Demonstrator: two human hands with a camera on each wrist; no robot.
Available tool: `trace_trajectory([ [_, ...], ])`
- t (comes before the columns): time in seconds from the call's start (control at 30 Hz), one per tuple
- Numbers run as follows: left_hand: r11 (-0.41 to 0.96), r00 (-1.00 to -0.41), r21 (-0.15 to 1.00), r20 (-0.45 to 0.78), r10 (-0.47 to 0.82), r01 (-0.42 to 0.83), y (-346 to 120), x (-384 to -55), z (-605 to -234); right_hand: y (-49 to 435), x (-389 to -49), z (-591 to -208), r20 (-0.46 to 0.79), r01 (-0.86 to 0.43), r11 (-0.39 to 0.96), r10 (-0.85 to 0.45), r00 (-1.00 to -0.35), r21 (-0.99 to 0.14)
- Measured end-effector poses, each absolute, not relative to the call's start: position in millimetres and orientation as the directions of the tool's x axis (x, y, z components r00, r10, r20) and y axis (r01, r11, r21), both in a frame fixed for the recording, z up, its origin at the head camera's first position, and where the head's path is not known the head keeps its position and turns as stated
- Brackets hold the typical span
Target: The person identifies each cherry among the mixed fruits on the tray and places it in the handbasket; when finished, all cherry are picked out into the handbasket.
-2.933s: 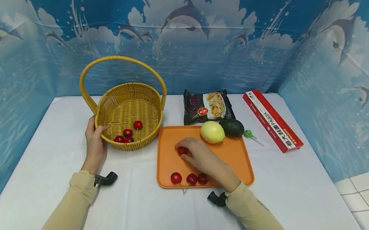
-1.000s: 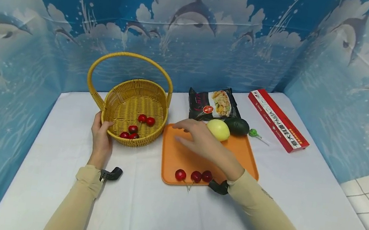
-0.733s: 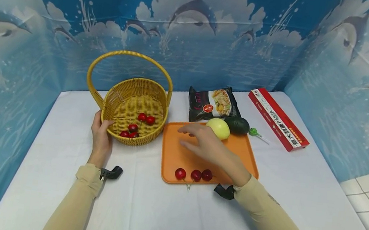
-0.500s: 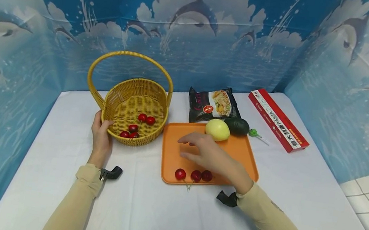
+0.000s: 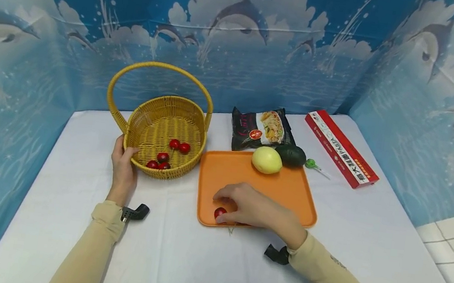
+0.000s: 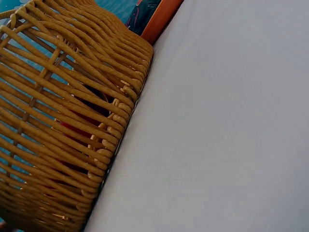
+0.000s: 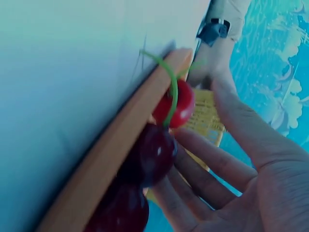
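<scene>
My left hand [image 5: 123, 169] grips the near-left rim of a yellow wicker basket [image 5: 165, 127], thumb over the inside. Several cherries [image 5: 163, 157] lie in its bottom. The basket's woven side [image 6: 63, 111] fills the left of the left wrist view. My right hand [image 5: 250, 206] is low over the near edge of an orange tray [image 5: 211, 168], thumb and fingers spread around a bright red cherry [image 5: 220, 213]. In the right wrist view a gap shows between thumb and fingers by the red cherry [image 7: 182, 106]; two darker cherries [image 7: 154, 152] lie nearer the camera, hidden by the hand in the head view.
A yellow lemon-like fruit [image 5: 267, 160] lies on the tray's far side, beside a dark green avocado-like fruit [image 5: 291, 155]. Behind stand a black noodle packet [image 5: 262, 129], a green lollipop [image 5: 311, 163] and a red pasta box [image 5: 343, 148]. A dolphin-print curtain [image 5: 235, 76] borders the table.
The cherry my right hand held at first is now in the basket. That hand has since moved over the tray and down to the cherries at its near edge. My left hand keeps its grip.
</scene>
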State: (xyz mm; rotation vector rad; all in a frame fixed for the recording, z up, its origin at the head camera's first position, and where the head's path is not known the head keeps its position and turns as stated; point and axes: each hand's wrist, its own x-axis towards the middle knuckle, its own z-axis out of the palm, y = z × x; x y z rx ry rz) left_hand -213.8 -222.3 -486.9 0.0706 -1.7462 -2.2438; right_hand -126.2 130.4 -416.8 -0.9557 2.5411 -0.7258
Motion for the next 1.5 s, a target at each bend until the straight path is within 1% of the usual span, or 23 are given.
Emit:
trace_trajectory([
  [0.37,-0.230,-0.954,0.952,0.138,-0.265,0.202,-222,-215,-488,121,-121,-421,-0.105,-0.599,0.633,-0.725,-0.680,-0.491],
  [0.47,-0.226,-0.954,0.952,0.143,-0.264,0.205,-223,-215,-487,120,-122,-421,-0.101,-0.599,0.633,-0.724,-0.683,-0.491],
  [0.6,-0.220,-0.955,0.954,0.147,-0.259,0.206,-223,-215,-486,121,-124,-418,-0.091,-0.580,0.638,-0.708,-0.700,-0.506],
  [0.83,-0.239,-0.953,0.951,0.130,-0.275,0.199,-226,-215,-487,117,-139,-405,-0.020,-0.572,0.623,-0.686,-0.728,-0.534],
  [1.0,-0.237,-0.955,0.952,0.129,-0.266,0.195,-225,-216,-489,113,-151,-393,-0.017,-0.507,0.637,-0.632,-0.775,-0.580],
  [1.1,-0.236,-0.954,0.950,0.139,-0.265,0.204,-225,-217,-489,104,-160,-387,0.032,-0.523,0.626,-0.623,-0.782,-0.579],
  [1.3,-0.244,-0.951,0.948,0.134,-0.277,0.204,-224,-215,-488,85,-180,-382,0.150,-0.598,0.599,-0.629,-0.763,-0.532],
  [1.4,-0.249,-0.952,0.947,0.132,-0.275,0.203,-223,-215,-487,77,-187,-382,0.194,-0.610,0.584,-0.618,-0.762,-0.536],
  [1.5,-0.241,-0.953,0.949,0.134,-0.273,0.203,-222,-215,-488,69,-192,-381,0.221,-0.599,0.560,-0.598,-0.771,-0.573],
])
